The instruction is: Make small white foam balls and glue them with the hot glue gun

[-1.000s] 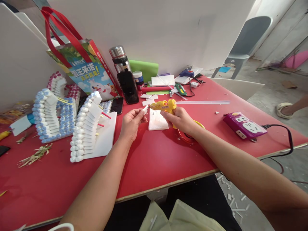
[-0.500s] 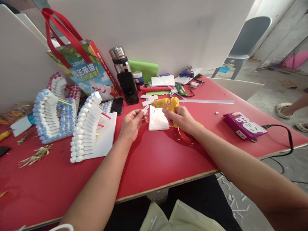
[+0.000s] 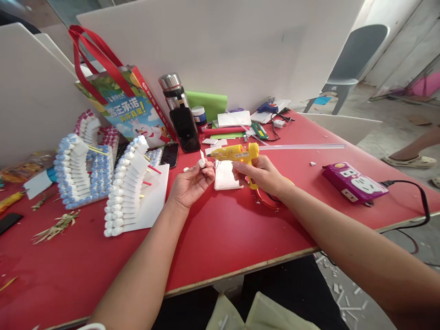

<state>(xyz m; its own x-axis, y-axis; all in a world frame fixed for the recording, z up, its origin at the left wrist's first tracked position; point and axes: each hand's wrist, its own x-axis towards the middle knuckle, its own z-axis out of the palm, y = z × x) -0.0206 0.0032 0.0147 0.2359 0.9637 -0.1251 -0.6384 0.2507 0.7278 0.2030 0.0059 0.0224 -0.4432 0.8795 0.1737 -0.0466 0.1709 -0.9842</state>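
My right hand (image 3: 266, 175) is wrapped round the handle of a yellow hot glue gun (image 3: 252, 153), whose nozzle points left. A long clear glue stick (image 3: 305, 146) sticks out of its back. Between the fingertips of my left hand (image 3: 190, 184) is a small white piece (image 3: 201, 161) with a thin upright tip and a rounded lower end. The nozzle is close beside it; whether they touch I cannot tell. Below the gun lies a folded white tissue (image 3: 227, 178). To the left stands a curved white model (image 3: 125, 183) with rows of rounded white ends and coloured sticks.
Blue-and-white models (image 3: 82, 169) stand further left, before a printed bag (image 3: 127, 105). Behind my hands are a steel flask (image 3: 171, 85), a phone (image 3: 184, 130) and a green cutter (image 3: 259, 130). A purple power strip (image 3: 354, 181) with a black cord lies at right.
The small white piece has turned upright in my left fingers, rounded end down. A small white bit now shows on the table beside my left hand. The glue gun stays in my right hand.
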